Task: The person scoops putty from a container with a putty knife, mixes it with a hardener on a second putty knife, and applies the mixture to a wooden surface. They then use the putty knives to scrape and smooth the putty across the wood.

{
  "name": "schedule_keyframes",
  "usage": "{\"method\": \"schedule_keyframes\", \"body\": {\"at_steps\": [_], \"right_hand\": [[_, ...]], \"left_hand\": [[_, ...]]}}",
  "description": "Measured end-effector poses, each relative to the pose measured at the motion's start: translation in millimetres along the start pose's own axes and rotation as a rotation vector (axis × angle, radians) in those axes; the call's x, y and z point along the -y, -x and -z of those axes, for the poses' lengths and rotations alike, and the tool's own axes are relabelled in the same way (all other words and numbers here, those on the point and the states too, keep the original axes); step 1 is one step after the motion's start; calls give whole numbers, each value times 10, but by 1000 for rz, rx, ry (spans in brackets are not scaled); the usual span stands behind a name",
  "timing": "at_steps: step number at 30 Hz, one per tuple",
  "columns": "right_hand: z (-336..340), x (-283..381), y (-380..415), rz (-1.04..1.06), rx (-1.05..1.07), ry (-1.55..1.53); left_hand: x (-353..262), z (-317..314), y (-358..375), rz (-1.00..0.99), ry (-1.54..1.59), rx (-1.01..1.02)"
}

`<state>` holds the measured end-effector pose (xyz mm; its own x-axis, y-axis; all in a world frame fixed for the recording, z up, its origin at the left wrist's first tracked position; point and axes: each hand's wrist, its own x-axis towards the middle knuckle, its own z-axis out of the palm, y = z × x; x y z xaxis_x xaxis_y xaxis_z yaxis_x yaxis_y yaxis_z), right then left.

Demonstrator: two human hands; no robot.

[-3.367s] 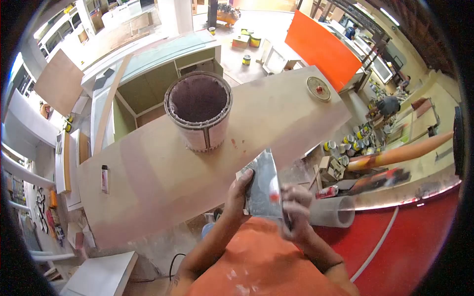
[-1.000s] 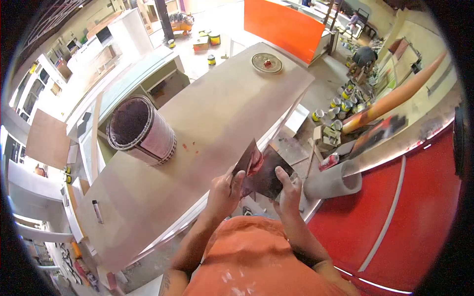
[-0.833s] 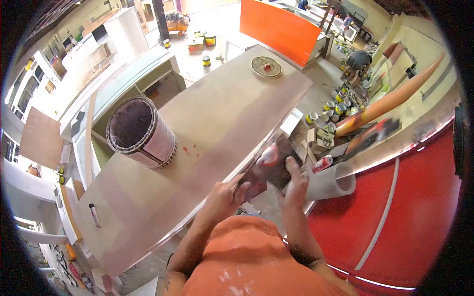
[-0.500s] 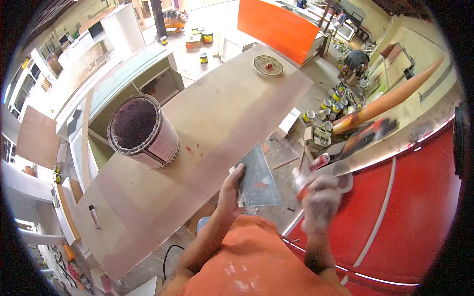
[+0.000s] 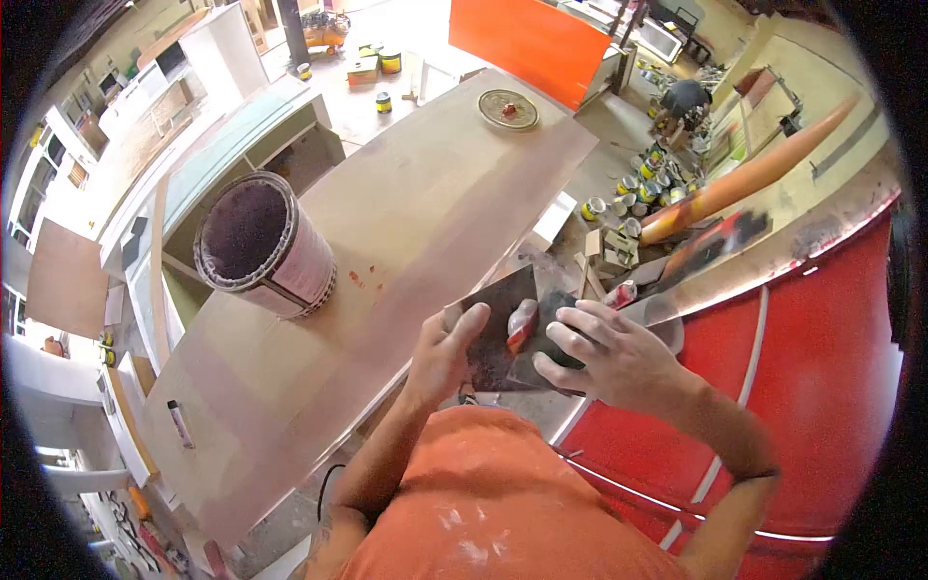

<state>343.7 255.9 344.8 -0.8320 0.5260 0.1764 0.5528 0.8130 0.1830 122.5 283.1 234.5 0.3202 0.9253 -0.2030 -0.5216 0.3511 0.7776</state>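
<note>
My left hand [image 5: 447, 353] grips a flat dark plate [image 5: 495, 304] by its left edge, thumb on top. A grey-white lump of putty streaked with red-orange [image 5: 523, 325] sits near the middle of the plate. From the right, my right hand [image 5: 614, 353] holds a thin dark spreader [image 5: 553, 338], fingers spread across its upper face. The spreader overlaps the plate's right part in this view, its edge close beside the lump. Both hands are in front of my orange shirt, beside the long table.
On the long table [image 5: 416, 203] stand an open can [image 5: 300, 266] with a dark inside, a round lid [image 5: 508, 109] and a small tube [image 5: 181, 423]. A red panel [image 5: 802, 387] lies at right. Several paint cans [image 5: 643, 188] and a bent-over person [image 5: 684, 101] are beyond.
My right hand, blurred and further right before, has come left over the plate with the spreader. The plate has moved up slightly, and the lump now shows on it.
</note>
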Motion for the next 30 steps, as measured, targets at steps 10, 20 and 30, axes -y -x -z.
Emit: {"method": "schedule_keyframes", "body": {"at_steps": [10, 20, 30], "right_hand": [[114, -132, -219, 111, 155, 90], [-138, -281, -318, 303, 67, 79], [-119, -217, -462, 306, 16, 20]], "left_hand": [[13, 7, 113, -236, -234, -126], [-101, -27, 343, -202, -557, -182], [80, 32, 429, -294, -342, -245]]}}
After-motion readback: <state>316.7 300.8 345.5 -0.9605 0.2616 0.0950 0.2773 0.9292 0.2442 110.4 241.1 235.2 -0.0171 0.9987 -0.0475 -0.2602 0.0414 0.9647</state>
